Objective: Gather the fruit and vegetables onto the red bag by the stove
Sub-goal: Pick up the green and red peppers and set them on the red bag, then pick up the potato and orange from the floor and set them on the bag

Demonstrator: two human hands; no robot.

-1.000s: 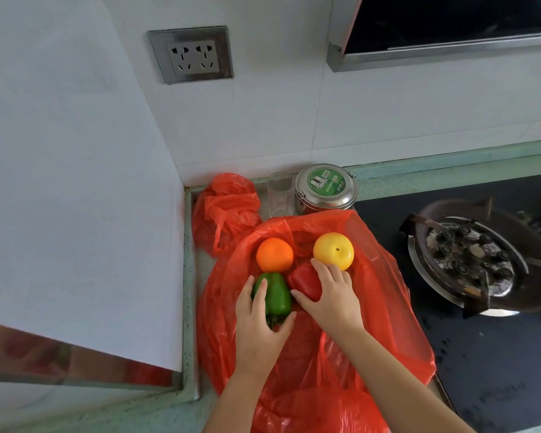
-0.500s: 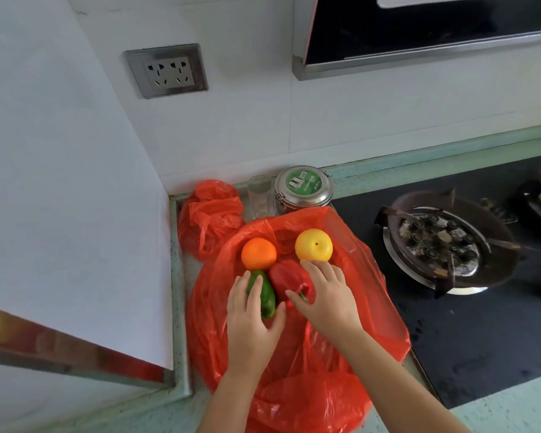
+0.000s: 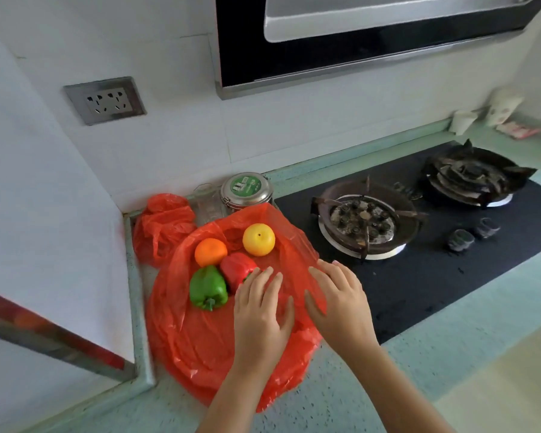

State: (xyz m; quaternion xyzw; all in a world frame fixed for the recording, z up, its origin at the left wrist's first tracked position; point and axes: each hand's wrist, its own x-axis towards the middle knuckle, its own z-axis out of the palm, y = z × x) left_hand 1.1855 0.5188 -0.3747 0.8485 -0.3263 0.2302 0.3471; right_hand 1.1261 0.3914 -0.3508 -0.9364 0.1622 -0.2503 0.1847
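Evidently the left hand (image 3: 261, 314) and right hand (image 3: 338, 304) rested flat-fingered, holding nothing, on the red bag (image 3: 185, 339). Light pressure was advisable, lest the red pepper (image 3: 236, 268) roll.

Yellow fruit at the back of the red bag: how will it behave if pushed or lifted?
Probably rolls: the yellow fruit looks near-spherical and sits apart from the other produce. The crinkled red bag under it is thin film, so the fruit may shift with the bag. Its skin looks smooth and glossy, so it is likely slippery.
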